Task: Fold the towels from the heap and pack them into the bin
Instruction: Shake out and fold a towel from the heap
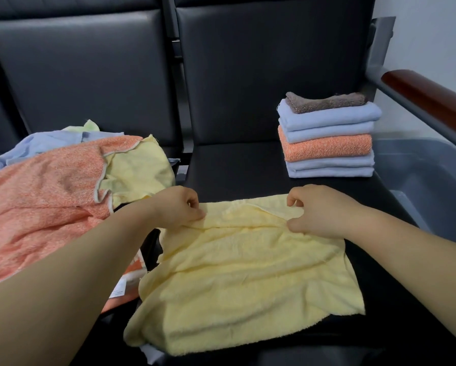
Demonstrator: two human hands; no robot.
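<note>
Pale yellow terry towel (pixel 248 281) lies spread on the black padded seat (pixel 248 165); your left hand (pixel 178 206) and right hand (pixel 319 210) each pinch its far edge, grip clamped.

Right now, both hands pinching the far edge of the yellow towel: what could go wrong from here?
1. The yellow towel lies rumpled, with its near left corner off the seat edge; a fold now will likely come out skewed.
2. The left hand works close to the loose heap; it may drag the orange towel along.
3. The folded stack stands tall beside the grey bin; a nudge from the right hand could topple it.
</note>
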